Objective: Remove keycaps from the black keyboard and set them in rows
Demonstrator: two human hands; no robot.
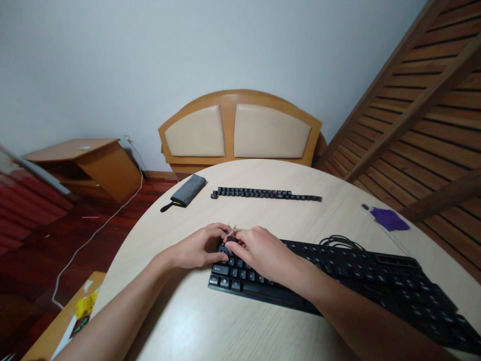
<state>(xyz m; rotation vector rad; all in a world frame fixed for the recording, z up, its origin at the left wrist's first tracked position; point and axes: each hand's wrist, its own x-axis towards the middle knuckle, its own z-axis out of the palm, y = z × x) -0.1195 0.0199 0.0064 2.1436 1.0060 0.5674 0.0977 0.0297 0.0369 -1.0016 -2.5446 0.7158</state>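
Observation:
A black keyboard lies slanted on the round table, with bare spots in its upper left rows. My left hand holds its upper left corner, the thumb lying on the keys and the fingers curled round the far side. Over that corner my right hand is closed, thumb and forefinger pinching a small black keycap. A thin, light, wire-like piece sticks up beside these fingertips; its lower part is hidden. Farther back, loose black keycaps stand lined up in rows.
Left of the keycap rows lies a grey pouch with a black loop. A coiled black cable rests behind the keyboard. At the table's right are a purple cloth and a small dark-tipped object. A padded headboard stands beyond the table.

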